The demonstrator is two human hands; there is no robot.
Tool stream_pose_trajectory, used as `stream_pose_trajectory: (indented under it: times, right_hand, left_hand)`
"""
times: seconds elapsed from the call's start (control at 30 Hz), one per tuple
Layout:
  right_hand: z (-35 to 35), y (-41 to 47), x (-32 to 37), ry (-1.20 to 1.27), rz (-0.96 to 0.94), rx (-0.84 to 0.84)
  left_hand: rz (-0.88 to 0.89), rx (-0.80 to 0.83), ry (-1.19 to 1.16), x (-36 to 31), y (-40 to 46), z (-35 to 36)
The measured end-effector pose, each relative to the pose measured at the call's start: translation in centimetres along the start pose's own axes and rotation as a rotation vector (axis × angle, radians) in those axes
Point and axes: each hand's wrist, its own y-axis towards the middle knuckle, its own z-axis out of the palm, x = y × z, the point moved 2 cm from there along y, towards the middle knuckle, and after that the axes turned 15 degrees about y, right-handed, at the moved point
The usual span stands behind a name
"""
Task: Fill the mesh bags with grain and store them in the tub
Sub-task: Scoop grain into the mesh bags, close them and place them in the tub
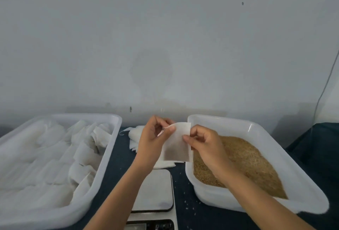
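Both hands raised above the table gap between two tubs, sharing one mesh bag (pixel 177 142). Left hand (pixel 153 139): fingers curled, thumb and fingertips pinching the bag's upper left edge, along with what appears to be a thin drawstring, though too fine and blurred to confirm. Right hand (pixel 205 145): fingers curled, thumb and forefinger pinching the bag's right edge, partway down. Mesh bag: held upright in the air, flat, white and translucent, lower half darker with grain inside, positioned just in front of the near-left rim of the grain tub (pixel 256 129). Grain tub: white, rectangular, on the right side, holding a layer of tan grain (pixel 244 158), partly hidden under the right forearm. Storage tub (pixel 110 156): white, rectangular, on the left side, packed with pale mesh bags lying in overlapping rows. Stack of empty bags (pixel 135 136): white, flat, lying on the dark table (pixel 119 156) between the tubs, behind the left hand and partly hidden by it. Scale (pixel 156 191): white platform, near edge of the table, below the hands, between the two tubs, display strip at the bottom of the view. Loose grains scattered on the table beside the scale. Plain pale wall (pixel 165 37) behind.
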Motion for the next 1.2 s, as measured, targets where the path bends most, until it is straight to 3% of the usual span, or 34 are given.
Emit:
stream_pose_trajectory:
  times: [0.17,0.43,0.57,0.8,0.93,1.2]
  right_hand:
    - [5.1,-1.7,-0.7,-0.226,-0.188,0.007]
    - [8.0,-3.2,-6.7,-0.143,0.054,-0.041]
    - [7.7,-3.8,-9.1,-0.141,0.090,-0.060]
    - [6.9,-4.2,-10.9,-0.131,0.042,-0.019]
    - [6.1,-4.3,-11.6,-0.011,0.085,0.001]
    - [5.0,-5.1,-12.7,0.239,0.176,-0.109]
  left_hand:
    - [-0.180,-0.066,0.072,3.2,-4.2,-3.6]
    - [-0.205,-0.051,0.511,6.7,-6.6,-6.4]
    - [-0.292,0.028,0.628,8.4,-6.8,-6.3]
    - [-0.205,0.106,0.815,9.0,-6.0,-6.2]
    - [-0.199,0.048,0.684,9.9,-5.9,-7.4]
    - [-0.490,-0.270,0.278,10.9,-6.3,-9.2]
